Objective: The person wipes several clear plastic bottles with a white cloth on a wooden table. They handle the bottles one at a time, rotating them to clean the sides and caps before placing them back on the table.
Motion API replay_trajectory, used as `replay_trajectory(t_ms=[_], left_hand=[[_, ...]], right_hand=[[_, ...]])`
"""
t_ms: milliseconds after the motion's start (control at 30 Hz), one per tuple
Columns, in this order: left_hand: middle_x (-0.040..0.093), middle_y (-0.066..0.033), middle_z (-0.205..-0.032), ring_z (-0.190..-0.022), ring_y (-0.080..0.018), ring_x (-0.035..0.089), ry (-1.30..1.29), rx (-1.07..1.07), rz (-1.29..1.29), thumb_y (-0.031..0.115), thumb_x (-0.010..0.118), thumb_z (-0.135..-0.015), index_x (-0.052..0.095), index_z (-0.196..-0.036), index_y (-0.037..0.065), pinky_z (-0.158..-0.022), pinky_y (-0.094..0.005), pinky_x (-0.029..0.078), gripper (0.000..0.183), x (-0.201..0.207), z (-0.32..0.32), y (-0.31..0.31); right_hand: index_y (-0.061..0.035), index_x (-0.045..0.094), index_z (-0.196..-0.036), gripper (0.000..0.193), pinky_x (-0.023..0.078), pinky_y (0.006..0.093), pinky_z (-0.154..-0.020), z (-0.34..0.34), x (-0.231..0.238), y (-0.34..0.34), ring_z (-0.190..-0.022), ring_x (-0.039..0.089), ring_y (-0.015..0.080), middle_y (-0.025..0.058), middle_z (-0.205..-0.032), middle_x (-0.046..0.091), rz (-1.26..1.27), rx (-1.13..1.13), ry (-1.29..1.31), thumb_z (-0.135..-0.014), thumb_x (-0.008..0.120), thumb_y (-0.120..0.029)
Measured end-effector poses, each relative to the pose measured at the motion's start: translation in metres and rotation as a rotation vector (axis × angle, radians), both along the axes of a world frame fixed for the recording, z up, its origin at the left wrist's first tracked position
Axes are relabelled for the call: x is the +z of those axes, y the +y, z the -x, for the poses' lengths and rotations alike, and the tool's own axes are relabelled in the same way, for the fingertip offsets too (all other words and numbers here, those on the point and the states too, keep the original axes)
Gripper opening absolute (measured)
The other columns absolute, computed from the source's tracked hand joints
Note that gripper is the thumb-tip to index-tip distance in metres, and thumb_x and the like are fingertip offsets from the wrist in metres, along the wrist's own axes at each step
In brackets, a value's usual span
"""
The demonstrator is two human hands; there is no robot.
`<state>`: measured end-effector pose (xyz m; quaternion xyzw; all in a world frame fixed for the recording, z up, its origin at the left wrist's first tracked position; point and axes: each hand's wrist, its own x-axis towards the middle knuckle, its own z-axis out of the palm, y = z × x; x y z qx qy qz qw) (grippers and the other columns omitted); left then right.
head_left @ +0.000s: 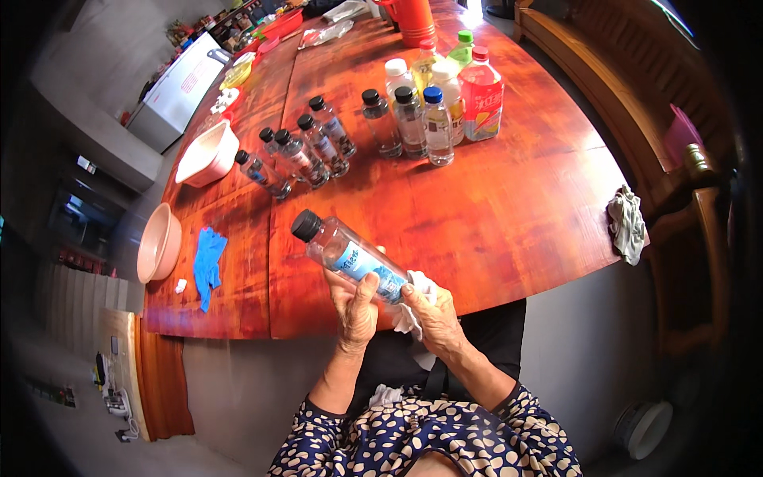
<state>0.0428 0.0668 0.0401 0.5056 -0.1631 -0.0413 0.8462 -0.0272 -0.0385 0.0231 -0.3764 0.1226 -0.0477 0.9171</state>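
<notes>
Farthest left, my head camera shows me a round pink basin on the red table. Next stand small bottles with black caps. The left hand grips a clear bottle — it leans, cap up, by the table's near edge. The right hand holds its bottom end, with a white cloth. A grey rag lies far right.

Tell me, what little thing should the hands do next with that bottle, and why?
Perhaps the right hand should gently rub the white cloth along the black-capped clear bottle: it holds the cloth by the bottle's bottom end, with its thumb on the bottle, and the left hand steadies the side.
</notes>
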Motion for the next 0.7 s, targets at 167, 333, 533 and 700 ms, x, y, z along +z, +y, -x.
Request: replay_trajectory(t_ms=[167, 333, 533, 700], left_hand=[[0.053, -0.0006, -0.112, -0.104, -0.0111, 0.050, -0.094, 0.027, -0.144, 0.003, 0.067, -0.082, 0.042, -0.129, 0.009, -0.095, -0.0301, 0.039, 0.054, -0.006, -0.021, -0.011], [0.056, -0.0014, -0.100, -0.092, -0.0118, 0.054, -0.141, 0.015, -0.266, 0.006, 0.070, -0.082, 0.051, -0.111, 0.008, -0.084, -0.0297, 0.046, 0.035, -0.007, -0.066, -0.030], [0.047, -0.0026, -0.115, -0.111, -0.0192, 0.050, -0.182, -0.059, -0.284, 0.000, 0.076, -0.073, 0.049, -0.123, 0.005, -0.094, -0.0419, 0.048, 0.057, -0.016, -0.139, -0.086], [0.043, -0.0053, -0.117, -0.110, -0.0215, 0.051, -0.352, 0.010, -0.350, 0.003, 0.079, -0.070, 0.050, -0.121, 0.005, -0.090, -0.0420, 0.052, 0.058, -0.033, -0.172, -0.120]], right_hand=[[-0.0004, 0.057, -0.107, 0.027, 0.045, 0.0223, -0.044, -0.014, -0.013, -0.021, -0.054, 0.056, 0.0096, 0.0052, -0.072, 0.060, 0.288, -0.138, 0.071, -0.089, 0.064, -0.019], [-0.0028, 0.056, -0.085, 0.018, 0.044, 0.0338, -0.050, -0.023, -0.048, -0.046, -0.056, 0.056, 0.0257, 0.0112, -0.066, 0.051, 1.292, -0.623, -0.084, -0.076, 0.070, -0.010], [-0.0056, 0.058, -0.083, 0.026, 0.047, 0.0387, -0.066, -0.025, -0.061, -0.049, -0.072, 0.057, 0.0299, 0.0103, -0.078, 0.058, 1.623, -0.447, -0.139, -0.067, 0.076, -0.012], [-0.0064, 0.058, -0.083, 0.026, 0.047, 0.0380, -0.069, -0.026, -0.059, -0.051, -0.071, 0.058, 0.0282, 0.0091, -0.079, 0.060, 1.609, -0.420, -0.127, -0.067, 0.077, -0.015]])
